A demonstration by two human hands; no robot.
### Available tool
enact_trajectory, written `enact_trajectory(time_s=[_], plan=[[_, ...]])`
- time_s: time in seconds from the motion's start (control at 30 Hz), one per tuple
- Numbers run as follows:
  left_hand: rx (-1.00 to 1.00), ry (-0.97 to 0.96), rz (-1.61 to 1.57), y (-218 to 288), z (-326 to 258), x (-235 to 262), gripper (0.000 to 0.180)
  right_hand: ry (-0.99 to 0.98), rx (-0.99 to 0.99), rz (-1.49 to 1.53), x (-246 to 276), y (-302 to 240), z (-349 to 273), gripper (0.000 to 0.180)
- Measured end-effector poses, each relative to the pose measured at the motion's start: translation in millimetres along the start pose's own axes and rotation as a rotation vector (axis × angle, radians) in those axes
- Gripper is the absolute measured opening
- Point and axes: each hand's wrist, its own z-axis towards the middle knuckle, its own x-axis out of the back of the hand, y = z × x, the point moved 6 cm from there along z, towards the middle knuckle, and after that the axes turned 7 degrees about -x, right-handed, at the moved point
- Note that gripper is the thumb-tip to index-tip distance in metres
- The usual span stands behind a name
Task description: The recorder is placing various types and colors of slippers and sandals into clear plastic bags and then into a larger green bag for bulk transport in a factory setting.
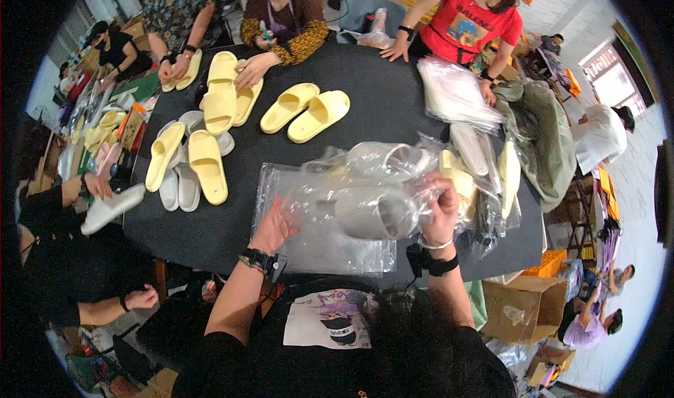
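Observation:
A pair of pale grey slide slippers (375,212) lies inside a clear plastic bag (319,191) in front of me, somewhat smeared by motion. My right hand (442,205) is closed on the bag's right end, beside the slippers' toe straps. With fingers spread, my left hand (276,226) rests at the left part of the plastic, touching it. Flat under the bag is a stack of clear plastic bags (344,257). Just past my right hand lie bagged slippers, some yellow (509,177) and some pale grey (469,149).
Yellow slippers (319,117) and grey ones (188,187) lie on the black table (246,152). A person in red (467,19) stands behind a pile of plastic bags (460,93). Other people work at the far and left sides, one holding a grey slipper (112,208). A cardboard box (523,310) stands at lower right.

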Motion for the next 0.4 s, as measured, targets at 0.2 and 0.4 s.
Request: enact_trajectory(time_s=[0.2, 0.4], plan=[[0.021, -0.096, -0.181, 3.6, -16.8, 19.3, 0.062, -0.374, -0.142, -0.55, -8.6, 94.3, -29.1, 0.045], [0.043, -0.002, 0.065, -17.5, -11.5, 104.8, 0.069, -0.375, -0.661, -0.953, 52.6, 188.4, -90.2, 0.094]])
